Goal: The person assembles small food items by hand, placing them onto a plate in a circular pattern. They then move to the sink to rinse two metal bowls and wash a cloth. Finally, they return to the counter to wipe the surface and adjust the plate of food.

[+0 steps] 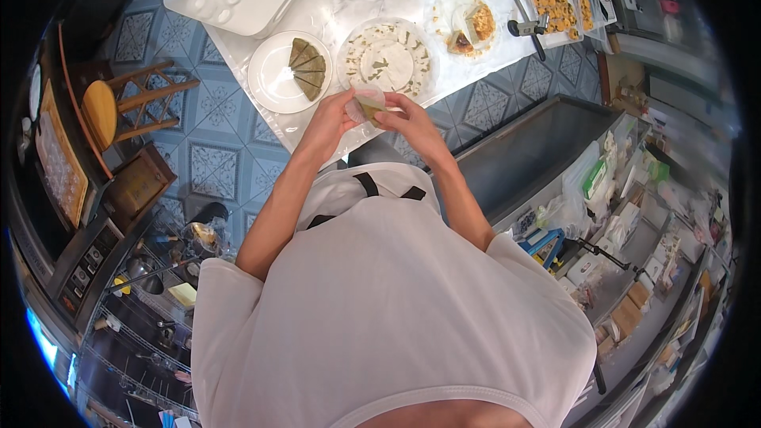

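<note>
Close to the table's near edge, both my hands meet around a green cake wedge (pixel 369 113) and a pale, translucent piece of wrapping (pixel 361 98). My left hand (pixel 337 117) is closed on the wrapping at the wedge's left side. With thumb and fingers, my right hand (pixel 414 122) grips the wedge from the right. Left of them, a white plate (pixel 260 71) carries several more green-brown wedges (pixel 307 68) fanned out at its right side. Just beyond my hands lies a round, pale plate or sheet (pixel 385 59) scattered with green crumbs.
Farther right on the table (pixel 333 4) are a partly cut, nut-topped cake (pixel 479 22), a black-handled tool (pixel 519 0) and trays of small orange-brown pieces (pixel 552 9). A white plastic tub (pixel 230 12) stands at the far left. A wooden stool (pixel 101 113) is on the tiled floor.
</note>
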Action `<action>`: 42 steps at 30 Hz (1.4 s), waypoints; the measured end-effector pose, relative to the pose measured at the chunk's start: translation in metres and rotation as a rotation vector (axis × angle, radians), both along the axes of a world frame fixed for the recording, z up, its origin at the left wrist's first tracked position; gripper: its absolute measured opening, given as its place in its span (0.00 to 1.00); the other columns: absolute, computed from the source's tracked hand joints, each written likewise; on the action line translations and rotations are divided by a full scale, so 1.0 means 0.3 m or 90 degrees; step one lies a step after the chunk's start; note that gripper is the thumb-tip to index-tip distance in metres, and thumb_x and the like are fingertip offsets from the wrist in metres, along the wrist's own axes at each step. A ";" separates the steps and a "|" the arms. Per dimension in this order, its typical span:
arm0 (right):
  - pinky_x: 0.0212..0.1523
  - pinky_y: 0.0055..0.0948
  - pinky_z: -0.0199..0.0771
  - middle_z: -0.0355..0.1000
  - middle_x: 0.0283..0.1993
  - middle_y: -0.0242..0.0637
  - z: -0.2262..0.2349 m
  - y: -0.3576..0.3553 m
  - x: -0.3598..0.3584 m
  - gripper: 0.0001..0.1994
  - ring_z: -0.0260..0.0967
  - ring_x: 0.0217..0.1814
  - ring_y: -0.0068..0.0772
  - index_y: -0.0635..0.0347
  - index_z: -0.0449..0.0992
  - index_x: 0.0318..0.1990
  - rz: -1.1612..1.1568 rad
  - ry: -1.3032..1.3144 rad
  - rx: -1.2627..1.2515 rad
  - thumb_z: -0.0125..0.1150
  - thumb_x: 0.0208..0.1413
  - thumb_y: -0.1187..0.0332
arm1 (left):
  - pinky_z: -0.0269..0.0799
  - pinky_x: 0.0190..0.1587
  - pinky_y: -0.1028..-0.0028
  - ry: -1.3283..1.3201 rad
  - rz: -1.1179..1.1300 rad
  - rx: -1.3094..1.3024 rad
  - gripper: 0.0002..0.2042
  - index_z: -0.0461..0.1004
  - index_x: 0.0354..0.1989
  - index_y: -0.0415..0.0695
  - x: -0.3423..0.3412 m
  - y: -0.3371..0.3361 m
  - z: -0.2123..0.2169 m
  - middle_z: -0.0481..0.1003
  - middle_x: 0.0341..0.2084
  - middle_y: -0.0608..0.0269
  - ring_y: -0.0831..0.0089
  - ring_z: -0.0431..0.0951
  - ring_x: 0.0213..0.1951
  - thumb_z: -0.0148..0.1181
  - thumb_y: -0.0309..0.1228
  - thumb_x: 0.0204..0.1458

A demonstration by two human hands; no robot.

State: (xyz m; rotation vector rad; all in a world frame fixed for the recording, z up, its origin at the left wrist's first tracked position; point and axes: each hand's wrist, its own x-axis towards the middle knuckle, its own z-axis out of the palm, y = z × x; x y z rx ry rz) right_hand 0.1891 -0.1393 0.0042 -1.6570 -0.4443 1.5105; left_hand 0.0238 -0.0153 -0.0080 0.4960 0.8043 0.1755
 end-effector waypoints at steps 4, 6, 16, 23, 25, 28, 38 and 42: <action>0.58 0.28 0.77 0.73 0.54 0.42 -0.003 0.000 -0.035 0.27 0.75 0.55 0.29 0.68 0.68 0.62 -0.111 0.098 0.006 0.70 0.60 0.64 | 0.69 0.63 0.66 -0.003 0.006 -0.001 0.22 0.71 0.59 0.32 -0.004 -0.012 -0.018 0.77 0.54 0.52 0.68 0.77 0.57 0.42 0.40 0.72; 0.57 0.27 0.78 0.73 0.54 0.42 -0.003 -0.009 -0.062 0.25 0.76 0.53 0.28 0.68 0.69 0.60 -0.165 0.044 0.024 0.70 0.60 0.65 | 0.68 0.64 0.66 -0.002 0.021 -0.001 0.23 0.72 0.59 0.32 -0.006 -0.019 -0.030 0.77 0.54 0.52 0.68 0.76 0.57 0.41 0.39 0.72; 0.55 0.23 0.80 0.77 0.50 0.38 -0.065 -0.023 -0.086 0.15 0.77 0.51 0.25 0.67 0.75 0.55 -0.191 0.102 0.047 0.65 0.65 0.70 | 0.68 0.64 0.66 0.029 0.079 0.001 0.22 0.73 0.58 0.31 -0.009 -0.014 -0.011 0.77 0.54 0.52 0.68 0.76 0.57 0.42 0.38 0.72; 0.51 0.22 0.82 0.78 0.49 0.39 -0.080 -0.027 -0.073 0.15 0.78 0.48 0.24 0.70 0.76 0.54 -0.187 0.100 0.062 0.66 0.63 0.71 | 0.68 0.64 0.66 0.020 0.065 0.015 0.22 0.73 0.58 0.31 -0.009 -0.004 0.001 0.77 0.54 0.53 0.69 0.77 0.56 0.41 0.38 0.72; 0.51 0.22 0.82 0.78 0.48 0.39 -0.078 -0.027 -0.073 0.15 0.78 0.48 0.24 0.70 0.76 0.54 -0.186 0.096 0.057 0.66 0.63 0.72 | 0.70 0.63 0.66 0.015 0.060 0.013 0.21 0.72 0.59 0.31 -0.010 -0.005 -0.018 0.77 0.54 0.52 0.68 0.77 0.56 0.41 0.37 0.72; 0.51 0.22 0.82 0.78 0.48 0.39 -0.068 -0.022 -0.071 0.16 0.78 0.48 0.25 0.69 0.75 0.55 -0.177 0.084 0.048 0.67 0.63 0.71 | 0.71 0.63 0.66 0.011 0.055 0.005 0.21 0.71 0.59 0.31 -0.011 -0.007 -0.023 0.77 0.55 0.51 0.68 0.77 0.56 0.42 0.37 0.72; 0.58 0.26 0.74 0.74 0.58 0.40 -0.073 -0.026 -0.067 0.26 0.75 0.56 0.28 0.65 0.69 0.64 -0.144 0.145 0.041 0.68 0.62 0.64 | 0.66 0.65 0.66 -0.001 0.066 -0.040 0.21 0.70 0.60 0.32 -0.022 -0.013 -0.035 0.75 0.55 0.54 0.69 0.75 0.58 0.44 0.38 0.71; 0.59 0.27 0.74 0.75 0.57 0.39 -0.067 -0.021 -0.070 0.25 0.75 0.55 0.27 0.64 0.70 0.62 -0.153 0.131 0.040 0.68 0.62 0.64 | 0.65 0.66 0.66 -0.005 0.072 -0.029 0.21 0.71 0.60 0.34 -0.023 -0.014 -0.019 0.75 0.55 0.55 0.69 0.74 0.59 0.45 0.38 0.70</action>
